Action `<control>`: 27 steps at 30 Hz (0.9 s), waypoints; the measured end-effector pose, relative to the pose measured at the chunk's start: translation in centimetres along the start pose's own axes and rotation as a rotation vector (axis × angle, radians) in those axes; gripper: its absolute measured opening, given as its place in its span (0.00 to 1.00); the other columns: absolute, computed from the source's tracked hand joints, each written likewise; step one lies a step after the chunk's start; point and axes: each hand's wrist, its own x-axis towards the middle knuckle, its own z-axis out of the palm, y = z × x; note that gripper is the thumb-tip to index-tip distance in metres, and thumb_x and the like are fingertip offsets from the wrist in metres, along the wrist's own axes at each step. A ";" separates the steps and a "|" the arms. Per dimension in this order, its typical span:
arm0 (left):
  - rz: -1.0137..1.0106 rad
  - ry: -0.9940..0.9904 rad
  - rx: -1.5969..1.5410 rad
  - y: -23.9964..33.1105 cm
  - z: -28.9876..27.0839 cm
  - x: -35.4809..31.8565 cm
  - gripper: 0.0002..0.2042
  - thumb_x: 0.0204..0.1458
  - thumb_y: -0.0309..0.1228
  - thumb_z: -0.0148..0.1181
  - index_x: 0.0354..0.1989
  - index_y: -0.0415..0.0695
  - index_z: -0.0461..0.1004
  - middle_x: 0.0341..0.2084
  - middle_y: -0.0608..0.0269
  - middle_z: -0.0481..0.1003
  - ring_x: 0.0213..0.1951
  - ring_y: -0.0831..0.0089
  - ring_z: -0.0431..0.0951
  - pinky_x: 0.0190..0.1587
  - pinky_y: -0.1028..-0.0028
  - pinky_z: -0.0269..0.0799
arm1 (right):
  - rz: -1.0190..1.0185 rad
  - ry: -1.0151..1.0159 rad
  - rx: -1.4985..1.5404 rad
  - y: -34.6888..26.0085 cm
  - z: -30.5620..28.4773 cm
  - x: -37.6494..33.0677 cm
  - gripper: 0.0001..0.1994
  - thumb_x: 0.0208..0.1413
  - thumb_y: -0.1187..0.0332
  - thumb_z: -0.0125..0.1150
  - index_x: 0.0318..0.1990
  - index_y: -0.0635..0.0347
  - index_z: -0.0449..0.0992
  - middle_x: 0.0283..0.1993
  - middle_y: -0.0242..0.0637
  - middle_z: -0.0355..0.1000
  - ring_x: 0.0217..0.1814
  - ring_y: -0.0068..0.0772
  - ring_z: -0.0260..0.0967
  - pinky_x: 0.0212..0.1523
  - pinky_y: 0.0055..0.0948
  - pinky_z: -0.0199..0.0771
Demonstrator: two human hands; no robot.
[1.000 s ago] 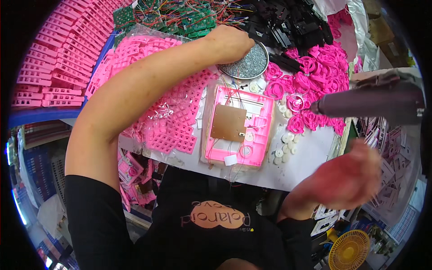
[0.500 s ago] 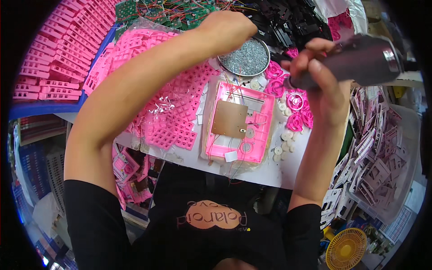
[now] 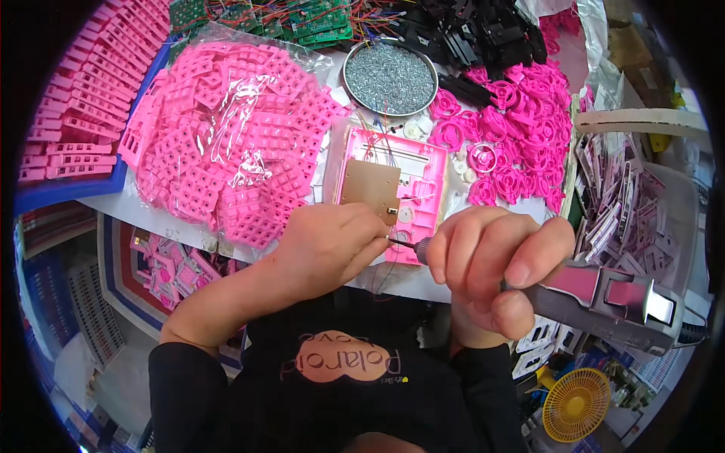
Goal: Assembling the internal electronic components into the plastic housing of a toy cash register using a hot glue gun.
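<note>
My right hand [image 3: 491, 260] is wrapped round a dark grey electric screwdriver [image 3: 600, 302], held nearly level with its thin bit pointing left. At the bit's tip, the fingers of my left hand [image 3: 332, 245] are pinched together; whatever they hold is too small to make out. Just beyond both hands lies an open pink plastic housing [image 3: 430, 170] with a brown circuit board [image 3: 370, 185] and thin wires inside. My left hand covers its near left part. Past the housing stands a round metal dish [image 3: 389, 79] full of small grey screws.
A clear bag of pink keypad-like parts [image 3: 249, 136] fills the left. Pink ring-shaped parts [image 3: 521, 143] lie heaped right of the housing. Green circuit boards [image 3: 321, 23] and black parts [image 3: 468, 38] sit at the back. A clear bin [image 3: 687, 226] and yellow fan [image 3: 576, 405] stand lower right.
My left hand has come from the screw dish down to the near side of the housing. The electric screwdriver has moved nearer and lower, its bit now meeting my left fingertips.
</note>
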 end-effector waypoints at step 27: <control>-0.100 -0.186 0.025 -2.1 -1.4 -0.2 0.08 0.52 0.31 0.67 0.30 0.44 0.72 0.26 0.60 0.73 0.33 0.61 0.77 0.38 0.63 0.65 | 0.044 0.170 -0.136 6.4 -3.8 0.5 0.14 0.57 0.75 0.63 0.46 0.63 0.65 0.32 0.38 0.72 0.31 0.25 0.73 0.33 0.26 0.76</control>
